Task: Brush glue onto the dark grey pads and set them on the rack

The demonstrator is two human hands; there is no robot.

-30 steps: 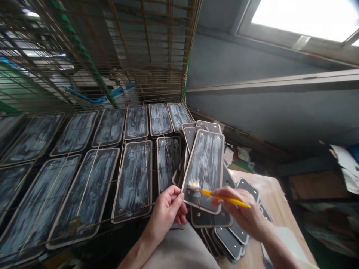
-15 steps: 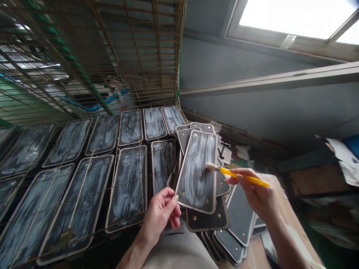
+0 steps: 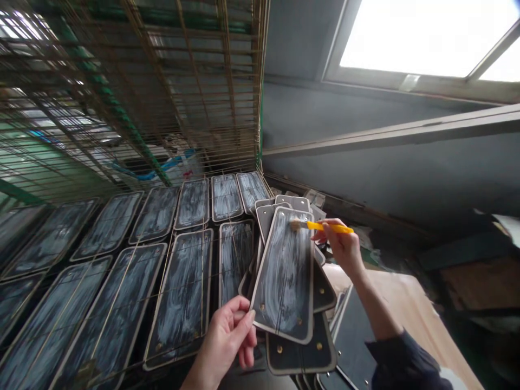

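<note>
The panel (image 3: 284, 273) is matt dark, streaked whitish; the brush handle (image 3: 315, 225) smooth, plastic-looking; the surface (image 3: 406, 303) at four o'clock, smooth wood; the rack (image 3: 122, 115) at eleven, metal wire.

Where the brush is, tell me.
Right of centre in the head view: yellow brush in the right hand, bristles at the far end of the topmost streaked panel.

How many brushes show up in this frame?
1: the yellow-handled brush, in the right hand, its bristles at the far end of the streaked panel whose near-left corner the left hand pinches. Others could be hidden in the clutter.
</note>
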